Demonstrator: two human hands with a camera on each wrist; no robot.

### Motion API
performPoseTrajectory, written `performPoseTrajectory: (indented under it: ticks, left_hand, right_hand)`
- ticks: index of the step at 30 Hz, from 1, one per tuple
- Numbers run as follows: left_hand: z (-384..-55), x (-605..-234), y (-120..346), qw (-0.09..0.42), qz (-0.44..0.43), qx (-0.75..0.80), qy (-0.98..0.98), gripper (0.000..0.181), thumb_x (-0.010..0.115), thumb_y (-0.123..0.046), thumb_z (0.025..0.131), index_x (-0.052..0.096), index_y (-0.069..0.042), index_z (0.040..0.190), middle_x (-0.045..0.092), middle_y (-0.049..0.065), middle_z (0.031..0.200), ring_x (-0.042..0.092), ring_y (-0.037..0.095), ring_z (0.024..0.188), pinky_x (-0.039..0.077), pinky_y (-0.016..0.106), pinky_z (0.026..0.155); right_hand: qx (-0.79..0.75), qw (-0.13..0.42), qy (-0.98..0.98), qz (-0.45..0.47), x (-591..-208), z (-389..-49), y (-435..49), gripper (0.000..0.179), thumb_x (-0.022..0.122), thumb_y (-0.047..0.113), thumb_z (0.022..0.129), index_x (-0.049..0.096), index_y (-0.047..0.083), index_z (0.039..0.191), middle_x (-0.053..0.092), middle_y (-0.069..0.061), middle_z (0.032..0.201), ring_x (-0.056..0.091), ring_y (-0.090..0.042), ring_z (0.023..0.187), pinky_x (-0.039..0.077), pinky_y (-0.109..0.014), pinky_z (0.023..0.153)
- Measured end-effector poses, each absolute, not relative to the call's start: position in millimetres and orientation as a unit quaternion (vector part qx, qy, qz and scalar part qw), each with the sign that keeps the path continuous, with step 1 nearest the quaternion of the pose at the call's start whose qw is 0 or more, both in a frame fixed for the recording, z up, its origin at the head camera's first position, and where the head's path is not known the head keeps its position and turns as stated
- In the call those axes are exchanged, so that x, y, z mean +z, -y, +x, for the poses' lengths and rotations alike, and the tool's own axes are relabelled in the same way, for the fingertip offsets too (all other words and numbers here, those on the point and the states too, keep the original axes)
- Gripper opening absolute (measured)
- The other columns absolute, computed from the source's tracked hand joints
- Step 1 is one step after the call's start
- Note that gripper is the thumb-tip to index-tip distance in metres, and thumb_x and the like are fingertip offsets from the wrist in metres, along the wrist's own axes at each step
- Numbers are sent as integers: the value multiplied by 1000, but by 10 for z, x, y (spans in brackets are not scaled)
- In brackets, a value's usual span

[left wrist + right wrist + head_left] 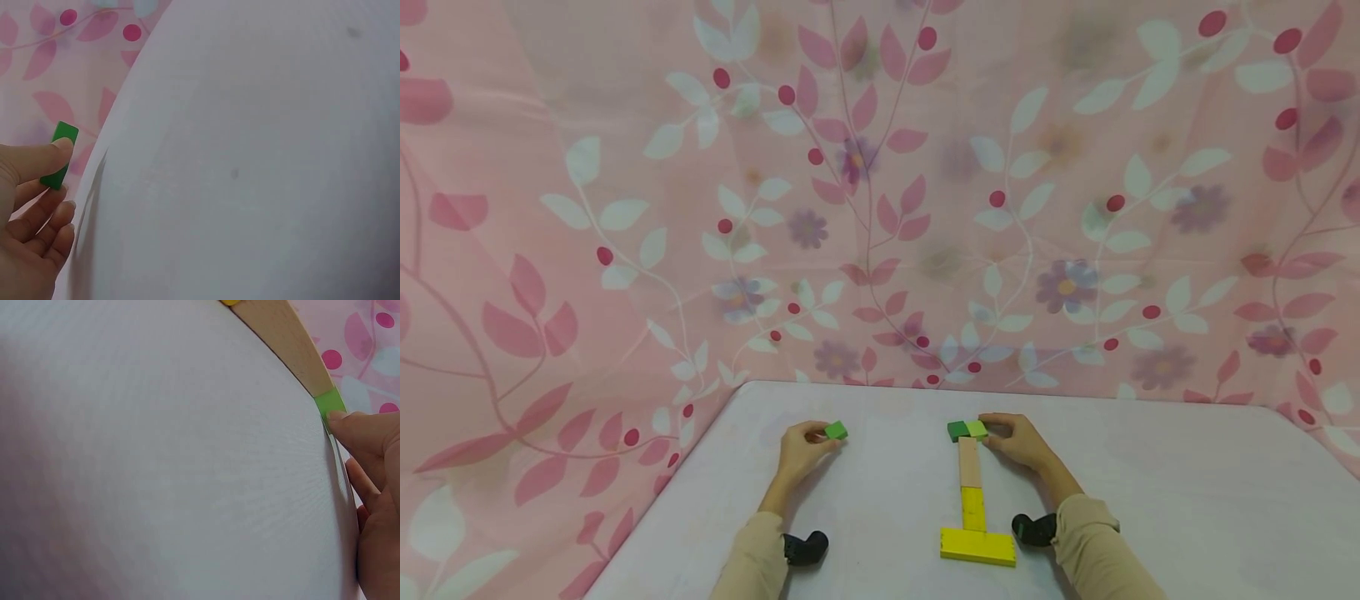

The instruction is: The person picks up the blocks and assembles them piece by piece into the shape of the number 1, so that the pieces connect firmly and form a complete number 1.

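My left hand (801, 451) pinches a small green block (837, 430) between thumb and fingers. In the left wrist view, that block shows as a thin green slab with the thumb across its face. On the right, my right hand (1019, 442) holds a light green block (976, 429) by its side, thumb on the near edge. Beside it, touching, sits a dark green block (957, 431). Below these two runs a natural wood block (969, 462), then an upright yellow block (973, 508), then a wider yellow block (977, 547) lying crosswise.
A white cloth covers the table (880, 492). A pink flowered curtain (880, 208) hangs behind and around it. Black wrist devices (806, 548) extend inward from both beige sleeves (1101, 542), the right one close to the yellow blocks.
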State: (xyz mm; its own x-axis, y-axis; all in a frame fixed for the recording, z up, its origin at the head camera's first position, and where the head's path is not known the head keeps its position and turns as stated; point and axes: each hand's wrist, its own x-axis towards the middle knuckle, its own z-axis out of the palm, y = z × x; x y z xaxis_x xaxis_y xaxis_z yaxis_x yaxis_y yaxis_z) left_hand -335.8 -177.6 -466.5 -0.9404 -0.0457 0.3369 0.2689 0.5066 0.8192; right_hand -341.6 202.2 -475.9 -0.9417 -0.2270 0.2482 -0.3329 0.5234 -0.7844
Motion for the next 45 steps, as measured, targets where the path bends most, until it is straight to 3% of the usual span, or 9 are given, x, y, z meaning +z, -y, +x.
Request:
performPoseTrajectory:
  ticks: [45]
  left_hand:
    - [-3469, -4620, 1158, 132, -108, -508, 844, 30, 80, -5, 69, 69, 6, 95, 68, 15, 81, 64, 21, 70, 50, 27, 63]
  right_hand:
    - [463, 54, 870, 157, -4753, -3418, -2010, 39, 65, 2, 84, 59, -6, 121, 57, -23, 125, 43, -43, 124, 26, -58, 105]
